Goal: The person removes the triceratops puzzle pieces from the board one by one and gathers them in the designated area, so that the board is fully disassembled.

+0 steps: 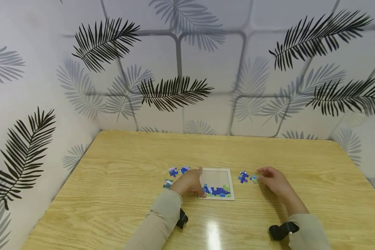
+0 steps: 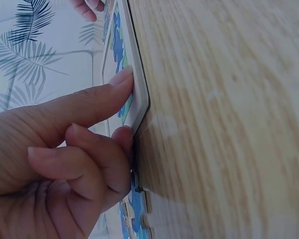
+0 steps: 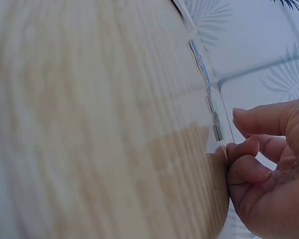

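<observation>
Over on the far left of the group, on the bench [image 1: 118,166], you have a green-and-white piece [image 1: 167,183], and just beyond it a blue-and-lilac piece [image 1: 173,171] with another blue piece [image 1: 184,169] beside your left hand [image 1: 188,181]! That hand grips the left side of the puzzle tray [image 1: 232,184], thumb [image 2: 109,97] over the near part, the other fingers curled at the outer edge. The tray lies flat in the middle, its near strip filled by fitted pieces [image 1: 220,191] in blue and green, the far part bare

It looks light and stiff, so it could slide on that smooth bench; the raised rim is your sound hold, as there your fingers keep off the pieces

Now right of the tray: a dark-blue piece [image 1: 243,177], loose, then a pale-blue piece [image 1: 254,178] close by it, right at your right hand [image 1: 275,180]. Those fingers are loosely bent, thumb apart from them, with nothing gripped; whether a tip brushes the piece, you can't tell. The pieces look thin, rigid and nearly weightless, so pinch them by opposite edges across the broad body, sparing the narrow tabs, likely the weakest spot
</observation>
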`<act>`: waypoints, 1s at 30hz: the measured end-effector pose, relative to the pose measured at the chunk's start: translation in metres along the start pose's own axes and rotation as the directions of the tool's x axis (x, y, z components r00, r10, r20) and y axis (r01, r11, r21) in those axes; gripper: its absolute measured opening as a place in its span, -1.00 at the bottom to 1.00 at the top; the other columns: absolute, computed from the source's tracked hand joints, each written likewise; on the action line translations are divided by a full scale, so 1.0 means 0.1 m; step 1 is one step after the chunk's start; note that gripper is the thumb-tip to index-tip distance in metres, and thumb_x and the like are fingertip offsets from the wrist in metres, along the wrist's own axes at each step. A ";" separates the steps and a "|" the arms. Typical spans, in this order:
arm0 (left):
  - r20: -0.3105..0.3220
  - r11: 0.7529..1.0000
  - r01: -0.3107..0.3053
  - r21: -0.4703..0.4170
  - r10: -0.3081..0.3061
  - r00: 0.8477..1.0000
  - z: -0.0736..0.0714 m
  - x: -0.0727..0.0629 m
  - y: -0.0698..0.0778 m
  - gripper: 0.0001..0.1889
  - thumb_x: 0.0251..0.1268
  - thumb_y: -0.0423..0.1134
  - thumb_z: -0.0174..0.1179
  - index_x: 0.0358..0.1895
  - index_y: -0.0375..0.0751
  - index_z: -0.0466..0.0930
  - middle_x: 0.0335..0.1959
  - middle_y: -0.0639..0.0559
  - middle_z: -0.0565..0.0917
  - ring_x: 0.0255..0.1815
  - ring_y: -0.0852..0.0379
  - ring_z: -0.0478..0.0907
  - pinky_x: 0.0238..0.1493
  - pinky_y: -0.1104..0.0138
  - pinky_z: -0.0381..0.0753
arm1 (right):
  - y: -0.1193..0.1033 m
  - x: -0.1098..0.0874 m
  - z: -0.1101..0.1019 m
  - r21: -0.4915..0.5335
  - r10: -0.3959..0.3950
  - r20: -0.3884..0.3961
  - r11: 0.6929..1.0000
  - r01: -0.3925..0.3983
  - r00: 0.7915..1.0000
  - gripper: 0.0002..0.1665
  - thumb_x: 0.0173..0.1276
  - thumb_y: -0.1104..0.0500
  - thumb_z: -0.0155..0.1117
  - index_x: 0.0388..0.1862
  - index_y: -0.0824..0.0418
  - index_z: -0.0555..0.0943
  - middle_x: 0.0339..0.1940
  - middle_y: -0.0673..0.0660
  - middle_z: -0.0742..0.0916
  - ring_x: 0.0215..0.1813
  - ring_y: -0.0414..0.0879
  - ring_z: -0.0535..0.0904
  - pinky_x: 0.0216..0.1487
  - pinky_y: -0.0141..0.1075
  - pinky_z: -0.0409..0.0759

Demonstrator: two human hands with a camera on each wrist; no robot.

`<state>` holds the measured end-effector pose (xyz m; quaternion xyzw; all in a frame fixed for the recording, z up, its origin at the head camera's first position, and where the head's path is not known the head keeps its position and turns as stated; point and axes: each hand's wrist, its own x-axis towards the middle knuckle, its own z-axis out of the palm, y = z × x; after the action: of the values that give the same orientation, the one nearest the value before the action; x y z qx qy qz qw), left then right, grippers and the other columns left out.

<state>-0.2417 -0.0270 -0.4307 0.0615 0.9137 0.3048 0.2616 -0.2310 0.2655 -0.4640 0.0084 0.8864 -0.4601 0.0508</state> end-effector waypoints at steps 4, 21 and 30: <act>0.009 1.000 -0.005 0.011 0.005 1.000 0.00 -0.01 0.01 0.07 -0.14 -0.34 0.51 0.48 -0.23 0.00 0.34 -0.13 0.32 -0.57 0.16 0.39 -0.47 0.36 0.41 | 0.02 -0.01 -0.02 0.023 0.032 0.007 0.999 -0.032 0.999 -0.58 0.40 0.22 0.15 0.13 0.45 0.44 -0.09 0.28 0.54 -0.24 -0.12 0.41 -0.33 -0.35 0.44; 0.003 0.998 -0.035 0.059 0.035 0.999 -0.04 -0.04 0.03 0.09 -0.19 -0.33 0.54 0.47 -0.29 0.03 0.41 -0.14 0.25 -0.09 -0.04 0.43 0.05 0.20 0.36 | -0.06 -0.11 0.01 0.148 0.117 -0.028 0.983 -0.111 0.993 -0.53 0.41 0.13 0.14 0.18 0.41 0.42 -0.25 0.00 0.52 -0.34 -0.19 0.40 -0.39 -0.35 0.40; -0.006 0.997 -0.026 0.068 0.026 1.000 -0.01 -0.03 0.03 0.11 -0.21 -0.30 0.55 0.47 -0.29 0.03 0.43 -0.15 0.21 0.11 -0.04 0.35 0.26 0.17 0.28 | -0.28 -0.16 0.26 0.179 -0.033 0.012 0.983 0.030 0.999 -0.64 0.39 0.22 0.17 0.06 0.45 0.48 -0.30 0.07 0.56 -0.40 -0.20 0.41 -0.45 -0.39 0.42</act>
<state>-0.2398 -0.0265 -0.4270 0.0811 0.9234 0.2774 0.2525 -0.2143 0.2284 -0.4546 -0.0046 0.8412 -0.5385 0.0492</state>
